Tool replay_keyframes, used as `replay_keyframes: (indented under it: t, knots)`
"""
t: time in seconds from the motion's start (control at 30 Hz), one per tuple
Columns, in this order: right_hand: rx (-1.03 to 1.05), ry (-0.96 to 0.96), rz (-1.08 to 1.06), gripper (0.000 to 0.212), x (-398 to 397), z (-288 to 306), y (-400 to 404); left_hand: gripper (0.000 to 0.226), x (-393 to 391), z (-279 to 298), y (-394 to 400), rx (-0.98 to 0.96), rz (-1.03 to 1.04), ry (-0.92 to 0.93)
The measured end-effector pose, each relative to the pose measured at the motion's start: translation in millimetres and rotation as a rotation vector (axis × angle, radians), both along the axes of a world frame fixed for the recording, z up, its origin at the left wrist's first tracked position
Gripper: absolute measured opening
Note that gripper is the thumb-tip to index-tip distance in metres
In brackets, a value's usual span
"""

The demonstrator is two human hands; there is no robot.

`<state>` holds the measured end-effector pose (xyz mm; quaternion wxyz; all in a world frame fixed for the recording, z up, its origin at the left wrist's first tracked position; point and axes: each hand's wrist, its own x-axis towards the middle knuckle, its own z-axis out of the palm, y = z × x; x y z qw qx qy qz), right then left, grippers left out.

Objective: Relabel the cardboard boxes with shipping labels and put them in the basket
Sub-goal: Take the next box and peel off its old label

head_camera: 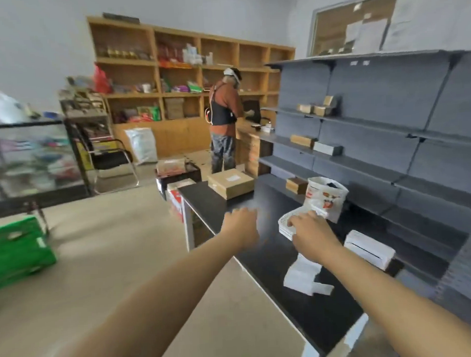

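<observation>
White label stack (290,224) under right hand's (310,229) curled grip, left hand (240,225) blurred, seemingly empty

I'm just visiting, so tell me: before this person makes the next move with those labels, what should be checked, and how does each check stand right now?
1. Right hand has hold of the white label stack: ok, fingers curl over it.
2. Left hand free to help: ok, open, holding nothing.
3. Cardboard box within reach on the black counter: cannot tell, it sits at the far end.
4. Box already carries a label: ok, a white patch shows on top.
5. Green basket ready: cannot tell, blurred.
</observation>
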<state>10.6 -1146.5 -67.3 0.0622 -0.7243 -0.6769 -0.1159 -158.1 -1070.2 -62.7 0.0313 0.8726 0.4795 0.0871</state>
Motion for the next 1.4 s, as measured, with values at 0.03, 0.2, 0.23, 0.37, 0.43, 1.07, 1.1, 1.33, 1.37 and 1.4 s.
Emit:
replay_keyframes:
  t: [0.03, 0.2, 0.23, 0.37, 0.43, 1.07, 1.1, 1.33, 1.37, 1.4]
  knots:
    - [-0.006, 0.007, 0.051, 0.033, -19.5, -2.8, 22.6, 0.035, -23.0, -1.7, 17.8, -0.016, 0.051, -0.008]
    - [-0.048, -0.010, 0.246, 0.037, -88.9, -15.1, 126.9, 0.034, -106.1, -21.1, 83.1, -0.035, 0.225, -0.072]
    - [-0.062, 0.007, 0.262, 0.037, -97.6, -17.9, 143.3, 0.035, -115.2, -24.9, 93.1, -0.042, 0.255, -0.075]
    - [-0.068, 0.012, 0.389, 0.030, -135.6, -36.2, 230.8, 0.040, -152.2, -37.4, 150.2, -0.051, 0.374, -0.003]
    - [-0.065, 0.003, 0.447, 0.028, -151.3, -41.6, 271.6, 0.040, -168.1, -39.3, 180.8, -0.053, 0.423, 0.014]
    - [-0.165, 0.075, 0.512, 0.035, -269.6, -80.3, 599.9, 0.037, -290.3, -57.7, 475.2, -0.122, 0.531, 0.021]
    - [-0.175, 0.062, 0.493, 0.035, -272.2, -80.9, 616.3, 0.037, -295.0, -58.0, 497.5, -0.124, 0.508, 0.030]
    - [-0.196, 0.148, 0.277, 0.027, -244.5, -81.7, 696.1, 0.037, -277.8, -69.2, 637.1, -0.173, 0.338, 0.029]
    - [-0.229, 0.124, 0.239, 0.030, -233.0, -87.0, 701.3, 0.037, -268.2, -75.1, 650.0, -0.202, 0.307, 0.025]
    - [-0.259, 0.101, 0.199, 0.031, -220.4, -92.6, 707.4, 0.037, -257.7, -81.8, 662.0, -0.226, 0.269, 0.031]
